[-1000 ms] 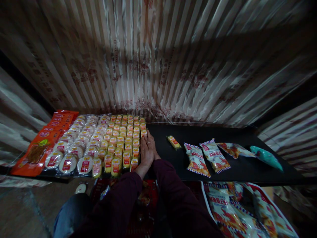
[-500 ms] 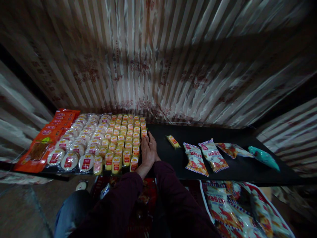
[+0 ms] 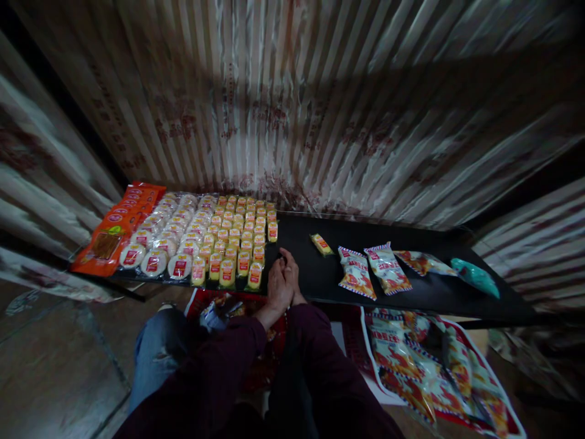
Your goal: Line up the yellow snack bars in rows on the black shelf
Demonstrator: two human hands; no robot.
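My left hand (image 3: 277, 288) and my right hand (image 3: 295, 275) are pressed against each other above the front edge of the black shelf (image 3: 301, 268). The fingers of both look closed and partly cover each other; whether anything lies between them is hidden. Just to their left stand rows of small yellow wrapped cakes (image 3: 227, 274) with red labels. One wrapped cake (image 3: 273, 231) sits at the right side of these rows, beyond my fingertips. A single wrapped cake (image 3: 322, 244) lies apart on the shelf to the right.
Left of the yellow cakes are round white wrapped cakes (image 3: 153, 262) and orange packets (image 3: 107, 244). Snack bags (image 3: 387, 268) and a green bag (image 3: 476, 277) lie on the right. Below are a basket of snack bags (image 3: 397, 353) and a red crate (image 3: 194, 303). Striped sheeting (image 3: 283, 91) hangs behind.
My hands have drawn back from the right side of the yellow cake rows toward the shelf's front edge, still together. The camera view has shifted, showing more floor.
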